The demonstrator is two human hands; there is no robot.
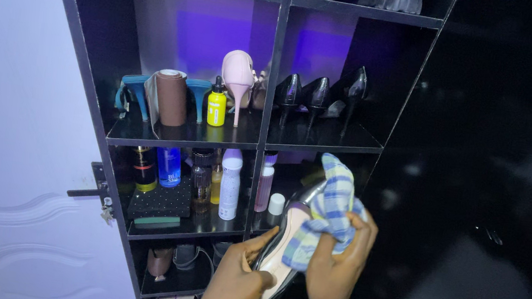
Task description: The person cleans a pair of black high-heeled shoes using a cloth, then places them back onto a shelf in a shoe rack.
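Gripping a glossy black high-heeled shoe with pale insole [281,241] in the left hand [236,283], clamping a blue-and-yellow checked cloth [328,209] against it with the right hand [343,252].

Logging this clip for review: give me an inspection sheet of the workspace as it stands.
Surface: black shelf unit with glossy boards, dimly lit.
Job's things: dark shoe with pale insole, held tilted; checked cloth bunched against it.
Clutter: black heels, pink heel, yellow bottle, white bottle, blue bottle, more shoes below.
Grippers: left hand grips the shoe's side; right hand clutches the cloth.
Cables: nothing seen.
Surroundings: pale door left, dark panel right.
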